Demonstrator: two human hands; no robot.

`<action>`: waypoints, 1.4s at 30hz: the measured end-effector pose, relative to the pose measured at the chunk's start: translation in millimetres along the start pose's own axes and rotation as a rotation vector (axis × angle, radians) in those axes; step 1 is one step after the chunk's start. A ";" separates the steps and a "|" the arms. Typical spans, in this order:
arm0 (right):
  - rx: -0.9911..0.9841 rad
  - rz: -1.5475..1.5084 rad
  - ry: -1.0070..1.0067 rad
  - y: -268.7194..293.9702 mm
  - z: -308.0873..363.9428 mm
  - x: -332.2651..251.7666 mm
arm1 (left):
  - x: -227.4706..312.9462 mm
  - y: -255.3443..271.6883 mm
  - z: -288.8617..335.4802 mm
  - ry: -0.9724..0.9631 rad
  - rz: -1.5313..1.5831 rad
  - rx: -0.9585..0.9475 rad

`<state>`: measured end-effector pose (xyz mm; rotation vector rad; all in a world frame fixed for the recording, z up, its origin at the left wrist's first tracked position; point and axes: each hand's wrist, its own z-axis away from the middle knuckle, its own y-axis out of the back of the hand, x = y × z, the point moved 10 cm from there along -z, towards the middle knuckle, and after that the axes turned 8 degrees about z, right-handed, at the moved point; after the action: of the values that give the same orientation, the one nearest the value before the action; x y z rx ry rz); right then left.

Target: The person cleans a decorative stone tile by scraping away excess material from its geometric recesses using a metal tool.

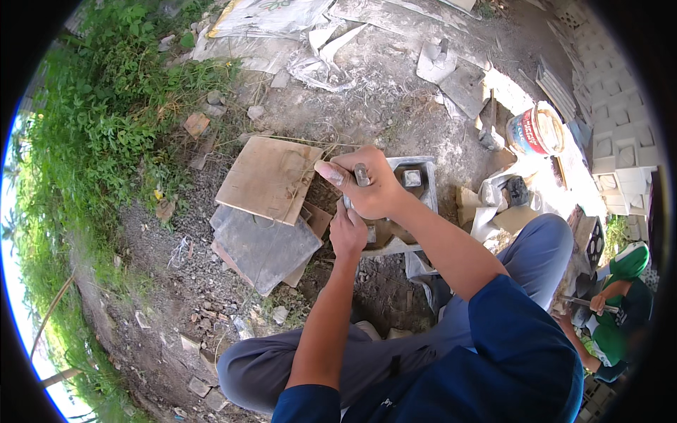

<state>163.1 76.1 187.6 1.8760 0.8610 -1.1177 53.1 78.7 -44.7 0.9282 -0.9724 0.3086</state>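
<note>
A grey square mould-like block [431, 187] with hollows and small raised squares lies on the ground before my knees. Over its left side, my right hand [370, 185] is wrapped round a tool whose rounded handle end [361, 174] sticks up out of the fist, the thumb stretched to the left. What the tool's lower end looks like is hidden under the hand. Just below and nearer to me, my left hand [348, 231] is closed at the block's left edge, its index finger reaching up beneath the right hand. Whatever the left fingers grip is hidden.
Left of the block lies a stack of boards, a brown one [264, 180] over a dark grey one [264, 243]. A paint bucket [536, 130], a hammer [491, 130] and a trowel [437, 62] are at the far right. Another person [613, 310] works at the right edge; pale blocks [620, 148] are stacked beyond.
</note>
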 end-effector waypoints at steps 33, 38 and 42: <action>-0.077 -0.532 0.124 30.2 24.5 -8.0 | 10.5 -0.7 1.0 -0.009 0.045 0.084; -0.028 -0.169 0.237 9.2 13.8 -6.8 | -2.6 -7.6 -3.3 -0.001 0.017 0.009; -0.117 -0.094 0.123 -4.5 6.7 2.2 | -4.7 -11.8 -4.2 0.017 0.004 -0.043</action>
<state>157.6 72.8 182.3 1.8386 1.0703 -0.9931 60.0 75.7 -55.8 0.8836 -0.9616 0.2971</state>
